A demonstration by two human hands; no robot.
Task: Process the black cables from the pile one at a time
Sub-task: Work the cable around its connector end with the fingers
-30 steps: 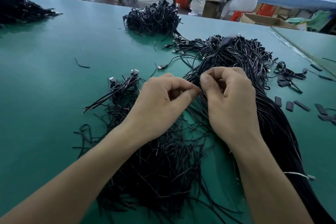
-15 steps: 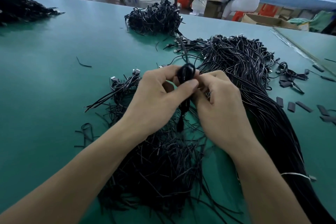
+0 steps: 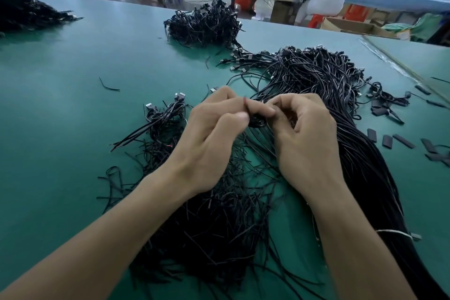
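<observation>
- Two hands meet above the middle of the green table (image 3: 60,109). The left hand (image 3: 211,139) and the right hand (image 3: 306,139) each have curled fingers pinching one black cable (image 3: 255,122) between them.
- The cable shows only as a small dark coil between the thumbs, held just above the loose strands (image 3: 219,214). The fingers hide the rest of it.
- Half a second earlier the same cable stood as a tall loop above the thumbs, with a tail hanging below. It is now drawn down into a tight coil, so the winding step appears close to its end.
- The main pile (image 3: 323,75) lies just beyond and to the right of the hands, and it is large.
- A heap of coiled cables (image 3: 204,24) lies well apart at the far side and is the likely place for this one.
- Many cables remain, so the task is judged far from done.
</observation>
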